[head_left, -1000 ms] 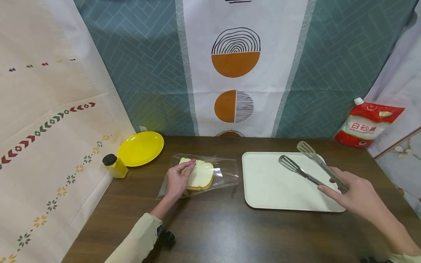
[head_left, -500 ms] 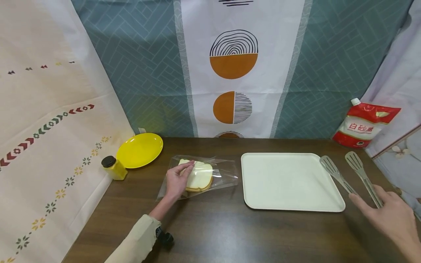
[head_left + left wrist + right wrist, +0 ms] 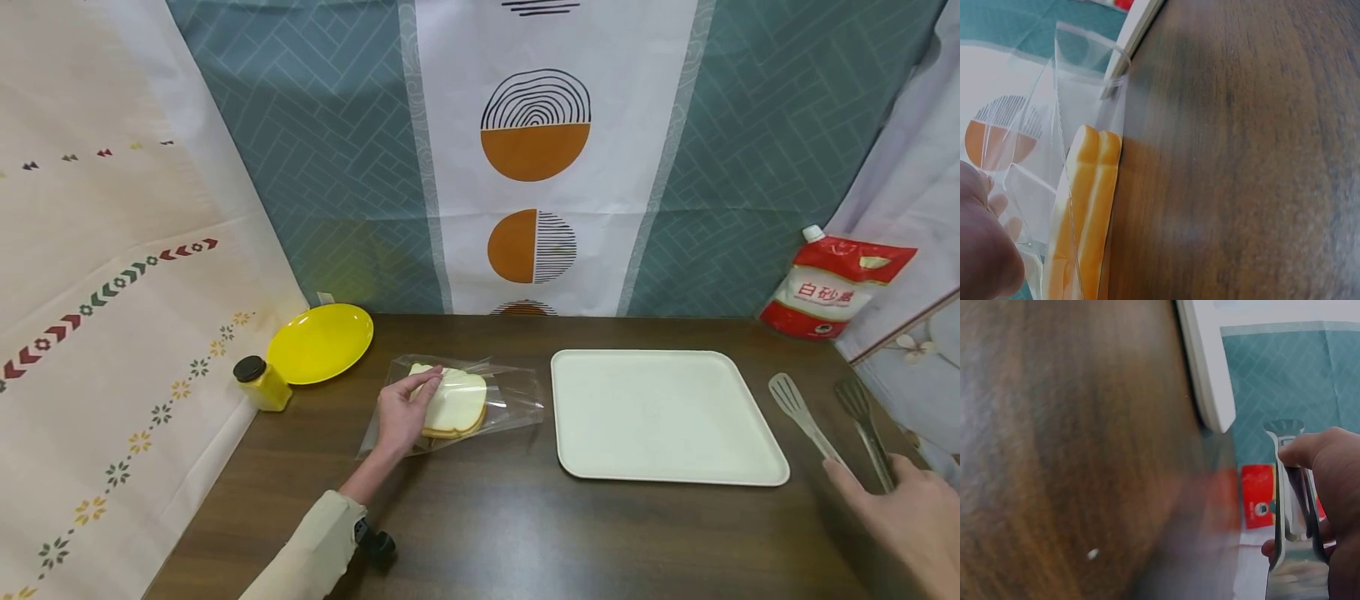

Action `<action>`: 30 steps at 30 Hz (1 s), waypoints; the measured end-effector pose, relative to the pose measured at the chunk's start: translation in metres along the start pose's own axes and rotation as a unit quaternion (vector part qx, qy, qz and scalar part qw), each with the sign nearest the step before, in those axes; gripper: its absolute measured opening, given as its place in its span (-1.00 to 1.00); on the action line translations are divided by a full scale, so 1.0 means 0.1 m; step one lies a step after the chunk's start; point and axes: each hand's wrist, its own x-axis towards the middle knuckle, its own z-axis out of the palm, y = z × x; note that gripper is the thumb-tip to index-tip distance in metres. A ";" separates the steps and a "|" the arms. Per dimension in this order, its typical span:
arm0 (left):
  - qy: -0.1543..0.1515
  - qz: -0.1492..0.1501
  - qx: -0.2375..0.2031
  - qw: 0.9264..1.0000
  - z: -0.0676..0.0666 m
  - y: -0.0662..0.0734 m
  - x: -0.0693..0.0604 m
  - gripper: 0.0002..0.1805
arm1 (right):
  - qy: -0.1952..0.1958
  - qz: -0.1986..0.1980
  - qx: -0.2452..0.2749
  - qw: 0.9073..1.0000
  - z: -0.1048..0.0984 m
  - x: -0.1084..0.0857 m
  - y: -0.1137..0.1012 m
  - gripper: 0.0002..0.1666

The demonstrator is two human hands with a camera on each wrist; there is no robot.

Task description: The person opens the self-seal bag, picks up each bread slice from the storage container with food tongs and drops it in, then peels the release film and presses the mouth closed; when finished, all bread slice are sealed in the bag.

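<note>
Left hand (image 3: 402,412): fingers pinched narrow on the film of a clear, crinkled plastic bag (image 3: 519,404), at its upper left part.
White, brown-crusted bread slices (image 3: 457,406): stacked flat inside that bag, directly under and just right of the left fingers; this hand is far the nearer to them.
Bag's long axis: roughly left to right, its right end just beside the tray, apart from it.
Right hand (image 3: 911,525): fingers round a pair of silver metal tongs (image 3: 808,423) with slotted heads, the two arms spread wide.
Tongs' long axis: from the hand away from the person and slanting left; both heads lie right of the tray, near its edge and well apart from the bread. Contact with the surface cannot be told.
White rectangular tray (image 3: 667,417): between bread and tongs, flat on the brown wooden surface (image 3: 525,533); the right hand is nearer.
Far right: a red-and-white pouch (image 3: 836,285) beyond the tongs.
Far left: a round yellow plate (image 3: 321,343) and a yellow, black-lidded jar (image 3: 266,387).
</note>
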 end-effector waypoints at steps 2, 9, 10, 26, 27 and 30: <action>0.000 -0.003 -0.002 1.000 0.00 0.00 0.00 -0.85 | 0.000 0.012 -0.002 1.000 0.03 0.00 0.04 0.05; 0.001 -0.001 0.002 1.000 0.01 0.14 -0.03 -0.85 | 0.008 0.012 -0.019 1.000 0.14 0.01 0.15 0.05; 0.000 -0.001 0.005 1.000 0.01 0.19 -0.04 -0.85 | 0.004 0.014 -0.024 1.000 0.15 0.00 0.16 0.05; -0.001 -0.003 0.001 1.000 0.02 0.03 0.00 -0.85 | -0.040 0.043 -0.031 0.998 0.25 -0.01 0.18 0.07; 0.000 -0.001 0.001 1.000 0.02 0.02 0.00 -0.86 | -0.045 0.046 -0.032 0.997 0.26 0.00 0.19 0.07; -0.001 0.004 -0.003 1.000 0.01 0.00 0.00 -0.87 | -0.063 0.051 -0.041 0.996 0.27 0.02 0.18 0.12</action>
